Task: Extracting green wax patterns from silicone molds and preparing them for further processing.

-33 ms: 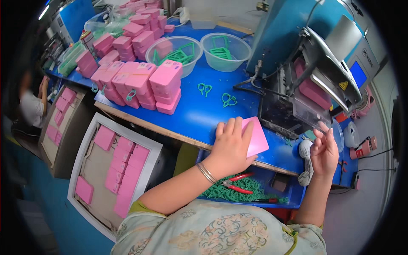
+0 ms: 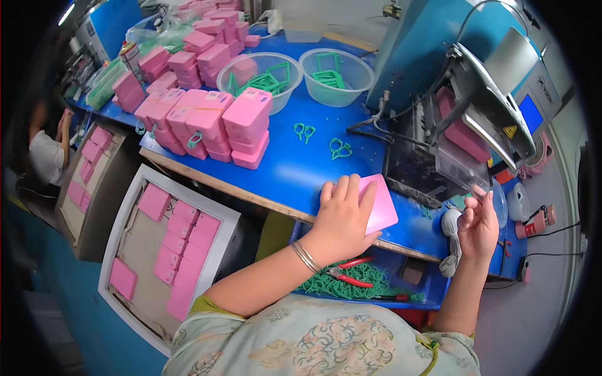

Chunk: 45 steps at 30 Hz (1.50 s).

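My left hand (image 2: 343,216) lies spread over a flat pink case (image 2: 384,207) near the front edge of the blue table (image 2: 295,175) and holds it down. My right hand (image 2: 480,227) is raised to the right, beside the clear cover (image 2: 458,169) of the blue machine (image 2: 433,56). Its fingertips are pinched close together, and whether they hold anything is unclear. A metal bangle sits on my left wrist.
Stacks of pink cases (image 2: 244,125) fill the table's left. Two clear bowls (image 2: 260,78) (image 2: 332,75) hold green plastic parts; loose green rings (image 2: 340,148) lie nearby. A tray below holds green scraps and red pliers (image 2: 351,276). Boxes of pink cases (image 2: 169,244) stand on the floor. Another person (image 2: 44,150) works at the left.
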Motion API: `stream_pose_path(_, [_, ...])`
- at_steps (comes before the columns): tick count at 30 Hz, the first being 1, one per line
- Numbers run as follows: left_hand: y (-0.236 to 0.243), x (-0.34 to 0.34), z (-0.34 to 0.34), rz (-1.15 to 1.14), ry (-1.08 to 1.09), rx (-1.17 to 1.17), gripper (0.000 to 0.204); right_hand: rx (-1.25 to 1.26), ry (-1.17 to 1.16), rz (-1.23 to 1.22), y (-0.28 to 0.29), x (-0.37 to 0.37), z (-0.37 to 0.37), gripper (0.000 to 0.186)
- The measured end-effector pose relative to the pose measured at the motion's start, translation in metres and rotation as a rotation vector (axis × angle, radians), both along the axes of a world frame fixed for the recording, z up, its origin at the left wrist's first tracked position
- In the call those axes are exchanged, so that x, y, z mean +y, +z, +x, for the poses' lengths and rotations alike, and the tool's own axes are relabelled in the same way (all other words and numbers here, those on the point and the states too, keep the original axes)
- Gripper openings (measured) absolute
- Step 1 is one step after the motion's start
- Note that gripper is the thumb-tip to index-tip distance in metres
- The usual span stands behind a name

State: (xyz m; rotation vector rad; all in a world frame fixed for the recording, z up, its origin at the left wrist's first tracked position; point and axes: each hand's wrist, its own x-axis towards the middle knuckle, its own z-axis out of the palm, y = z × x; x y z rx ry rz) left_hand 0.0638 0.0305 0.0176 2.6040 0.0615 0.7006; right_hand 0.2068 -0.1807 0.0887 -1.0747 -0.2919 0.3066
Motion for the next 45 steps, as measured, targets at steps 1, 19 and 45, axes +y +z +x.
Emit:
stream_pose_path(1, [-0.001, 0.001, 0.000, -0.012, -0.015, 0.009, 0.073, -0.040, -0.006, -0.027, -0.005, 0.001, 0.004, 0.038])
stream_pose_path(19, [-0.078, 0.183, -0.202, -0.362, 1.184, -0.594, 0.095, -0.075, 0.105, 0.013, -0.029, -0.026, 0.041, 0.030])
stream_pose_path(45, [-0.118, 0.217, -0.406, -0.790, 2.146, 0.390, 0.083, -0.094, 0.134, 0.076, -0.033, -0.006, 0.045, 0.026])
